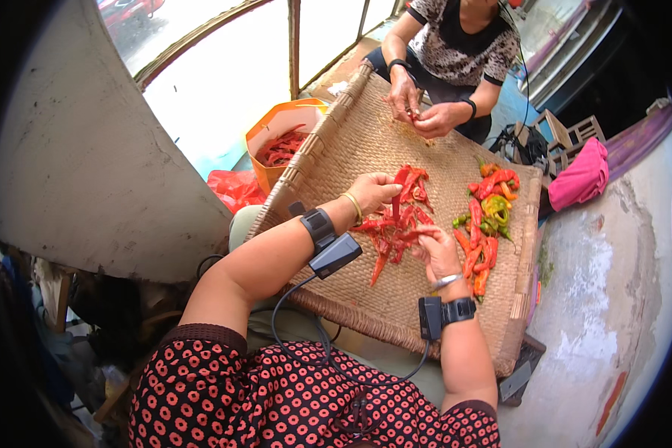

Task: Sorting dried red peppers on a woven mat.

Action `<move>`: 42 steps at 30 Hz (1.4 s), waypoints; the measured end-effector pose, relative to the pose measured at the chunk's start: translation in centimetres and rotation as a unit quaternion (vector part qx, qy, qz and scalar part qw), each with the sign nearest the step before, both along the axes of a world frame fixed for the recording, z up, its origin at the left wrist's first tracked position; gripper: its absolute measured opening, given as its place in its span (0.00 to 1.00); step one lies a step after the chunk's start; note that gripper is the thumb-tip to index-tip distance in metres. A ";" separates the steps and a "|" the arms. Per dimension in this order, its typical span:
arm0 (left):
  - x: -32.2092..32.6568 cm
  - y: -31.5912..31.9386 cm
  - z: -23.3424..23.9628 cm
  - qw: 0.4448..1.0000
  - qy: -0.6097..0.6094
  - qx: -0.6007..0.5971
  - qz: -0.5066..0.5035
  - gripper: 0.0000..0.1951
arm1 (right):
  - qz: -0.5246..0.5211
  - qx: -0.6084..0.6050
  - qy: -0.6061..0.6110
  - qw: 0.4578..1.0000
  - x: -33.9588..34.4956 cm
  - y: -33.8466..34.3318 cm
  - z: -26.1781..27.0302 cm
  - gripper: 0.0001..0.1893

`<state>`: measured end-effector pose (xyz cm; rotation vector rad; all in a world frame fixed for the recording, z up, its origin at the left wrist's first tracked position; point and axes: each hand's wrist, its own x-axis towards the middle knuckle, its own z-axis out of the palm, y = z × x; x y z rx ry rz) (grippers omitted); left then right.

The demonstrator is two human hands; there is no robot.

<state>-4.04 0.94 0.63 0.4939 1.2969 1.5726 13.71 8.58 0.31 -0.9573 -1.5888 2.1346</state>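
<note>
A strip of red chili pepper [398, 196] is pinched between the thumb and fingers of my left hand [371, 193]. My right hand [438, 252] grips another red chili piece [406, 238] just below and to the right. Under and between both hands, split red chilies [383, 252] lie in a loose heap on the woven tray [347, 151]. To the right of my right hand is a row of whole peppers [476, 215], mostly red, some orange and green with stems on.
Across the tray, a co-worker's hands [420, 115] hold a small red piece. An orange bag [266, 171] of red chili strips stands beyond the tray's left rim, beside a red plastic bag [234, 189]. Pink cloth [579, 175] hangs at right. Cables [308, 313] run from my wrist devices.
</note>
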 end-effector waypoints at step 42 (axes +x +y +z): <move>-7.2 -0.9 1.1 0.939 -0.115 0.103 0.308 0.18 | 0.019 0.597 -0.291 0.748 0.8 1.9 -4.1 0.26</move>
